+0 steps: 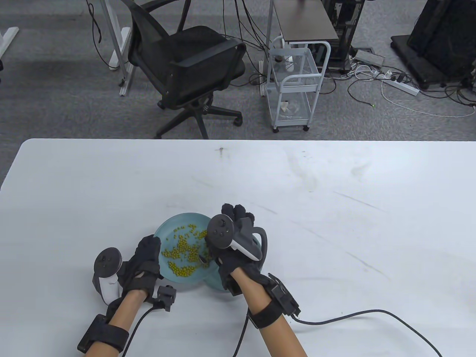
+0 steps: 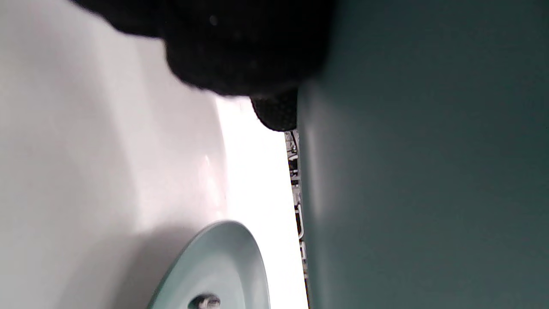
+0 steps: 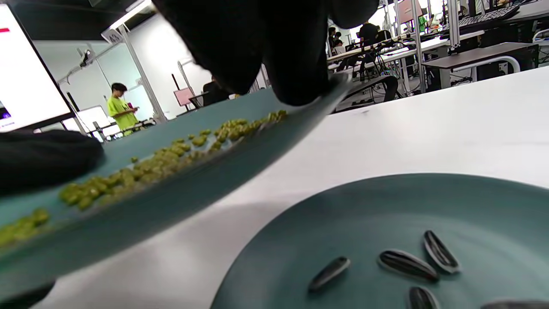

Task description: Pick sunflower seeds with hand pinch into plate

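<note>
1. Grey carpet, a black office chair point(image 1: 189, 70) and a white wire cart point(image 1: 295, 83) are seen behind the white surface point(image 1: 334, 223).
2. 2 teal plates are found near the front edge of the surface: an upper plate point(image 1: 174, 227) carrying many small green beans point(image 1: 182, 254), and a lower plate point(image 3: 386, 214) partly hidden beneath it and beneath the right hand point(image 1: 238, 241).
3. In the right wrist view the upper plate point(image 3: 180, 189) is shown tilted, raised over the lower plate, with the beans point(image 3: 163, 159) spread along it.
4. At least 4 striped sunflower seeds point(image 3: 407, 264) are seen lying on the lower plate, apart from one another.
5. The upper plate's far rim is touched by the right hand's gloved fingers point(image 3: 296, 64); its grip is seen held on that rim.
6. The upper plate's left edge is met by the left hand point(image 1: 145, 260); in the left wrist view a gloved fingertip point(image 2: 276, 113) is pressed against the plate's underside point(image 2: 429, 171). How far the left grip is closed around the edge cannot be told.
7. A black cable point(image 1: 372, 319) is trailed across the surface from the right wrist.
</note>
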The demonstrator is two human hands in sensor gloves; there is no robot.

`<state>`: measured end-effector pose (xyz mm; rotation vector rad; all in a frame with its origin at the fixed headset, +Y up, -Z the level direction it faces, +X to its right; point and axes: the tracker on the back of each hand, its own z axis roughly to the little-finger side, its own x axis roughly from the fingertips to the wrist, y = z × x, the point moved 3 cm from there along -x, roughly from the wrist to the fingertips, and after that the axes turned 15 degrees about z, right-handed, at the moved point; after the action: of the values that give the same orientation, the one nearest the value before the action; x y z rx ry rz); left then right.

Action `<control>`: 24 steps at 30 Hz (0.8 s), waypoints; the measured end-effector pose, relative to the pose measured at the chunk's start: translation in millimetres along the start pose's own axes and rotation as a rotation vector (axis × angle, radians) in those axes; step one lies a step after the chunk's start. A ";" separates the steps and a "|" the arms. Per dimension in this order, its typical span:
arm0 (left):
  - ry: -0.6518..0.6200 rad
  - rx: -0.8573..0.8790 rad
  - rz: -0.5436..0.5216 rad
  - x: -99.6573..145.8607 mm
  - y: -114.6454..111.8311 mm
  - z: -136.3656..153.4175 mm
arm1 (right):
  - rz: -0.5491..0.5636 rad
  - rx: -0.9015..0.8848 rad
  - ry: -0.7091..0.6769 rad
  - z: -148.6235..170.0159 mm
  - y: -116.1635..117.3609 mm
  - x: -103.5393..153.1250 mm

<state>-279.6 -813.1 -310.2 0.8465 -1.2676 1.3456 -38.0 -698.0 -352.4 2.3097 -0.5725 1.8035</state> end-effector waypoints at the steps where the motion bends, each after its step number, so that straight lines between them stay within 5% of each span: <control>1: -0.002 -0.008 0.008 0.1 -2.9 -1.4 | -0.024 0.011 -0.002 -0.5 2.1 0.2; 24: 0.002 -0.061 0.048 -0.5 -21.2 -2.7 | -0.097 0.190 -0.023 -11.8 16.5 3.9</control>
<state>-258.6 -813.1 -306.5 0.7764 -1.3282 1.3382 -54.3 -709.7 -347.3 2.4342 -0.2966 1.8618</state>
